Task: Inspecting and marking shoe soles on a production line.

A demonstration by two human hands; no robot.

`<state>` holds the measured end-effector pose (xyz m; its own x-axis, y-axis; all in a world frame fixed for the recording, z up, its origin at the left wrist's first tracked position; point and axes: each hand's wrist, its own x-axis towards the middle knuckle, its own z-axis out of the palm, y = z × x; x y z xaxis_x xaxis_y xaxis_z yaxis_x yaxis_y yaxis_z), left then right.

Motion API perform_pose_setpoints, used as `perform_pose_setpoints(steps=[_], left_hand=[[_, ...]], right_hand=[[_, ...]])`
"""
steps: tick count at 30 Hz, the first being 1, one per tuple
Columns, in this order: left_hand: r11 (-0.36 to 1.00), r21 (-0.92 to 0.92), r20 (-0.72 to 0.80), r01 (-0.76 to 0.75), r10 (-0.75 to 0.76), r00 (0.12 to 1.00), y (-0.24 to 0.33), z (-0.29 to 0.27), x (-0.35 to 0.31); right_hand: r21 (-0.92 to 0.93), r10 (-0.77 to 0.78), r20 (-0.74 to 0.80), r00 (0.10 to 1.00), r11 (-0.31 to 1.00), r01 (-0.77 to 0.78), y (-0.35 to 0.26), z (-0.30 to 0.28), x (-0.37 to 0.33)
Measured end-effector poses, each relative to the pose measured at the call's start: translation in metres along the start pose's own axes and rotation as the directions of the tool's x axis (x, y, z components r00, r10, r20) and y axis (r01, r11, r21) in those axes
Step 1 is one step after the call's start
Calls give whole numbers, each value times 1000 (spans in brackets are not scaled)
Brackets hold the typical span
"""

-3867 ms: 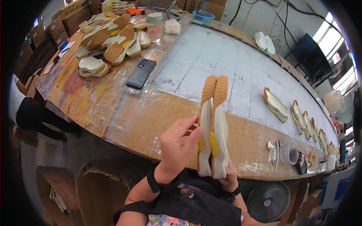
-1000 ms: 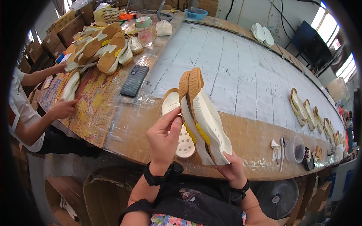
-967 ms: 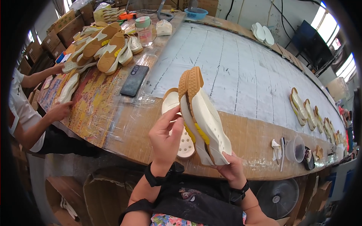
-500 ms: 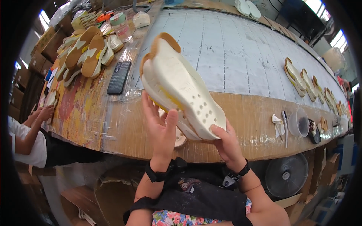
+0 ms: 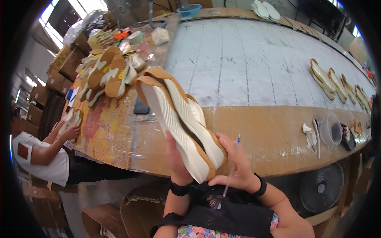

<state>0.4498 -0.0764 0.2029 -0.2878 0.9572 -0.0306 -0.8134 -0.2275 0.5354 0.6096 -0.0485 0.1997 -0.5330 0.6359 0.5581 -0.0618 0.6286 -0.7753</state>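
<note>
Two cream shoe soles with tan undersides are held up together, tilted, with their ribbed side walls showing. My left hand (image 5: 177, 160) grips the nearer shoe sole (image 5: 160, 113) along its left side. My right hand (image 5: 238, 168) closes round the lower ends of both, touching the second shoe sole (image 5: 192, 123). A thin clear pen (image 5: 228, 183) with a blue tip runs across my right palm; how the fingers hold it is partly hidden. Behind the pair, part of another pale sole (image 5: 197, 111) shows; whether it is held or lying on the table cannot be made out.
A pile of soles (image 5: 105, 73) lies at the left, near a dark phone (image 5: 141, 107). A co-worker's hands (image 5: 69, 129) hold soles at the left edge. More soles (image 5: 323, 81) line the right side. A clear cup (image 5: 330, 129) and a white stick (image 5: 316, 139) lie at the front right.
The soles have turned from showing their perforated top to showing their side walls. The pen has come into sight at my right hand. My view has swung left.
</note>
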Motion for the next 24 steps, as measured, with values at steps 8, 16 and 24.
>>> perform_pose_setpoints(steps=[8, 16, 24], left_hand=[[896, 444, -149, -2, 76, 986, 13, -8, 4], [877, 466, -328, 115, 50, 943, 18, -54, 13], [938, 61, -270, 343, -315, 910, 55, -78, -7]], right_hand=[[89, 200, 121, 972, 973, -211, 14, -6, -12], [451, 548, 241, 801, 668, -592, 79, 32, -4], [388, 531, 353, 771, 666, -637, 45, 43, 25]])
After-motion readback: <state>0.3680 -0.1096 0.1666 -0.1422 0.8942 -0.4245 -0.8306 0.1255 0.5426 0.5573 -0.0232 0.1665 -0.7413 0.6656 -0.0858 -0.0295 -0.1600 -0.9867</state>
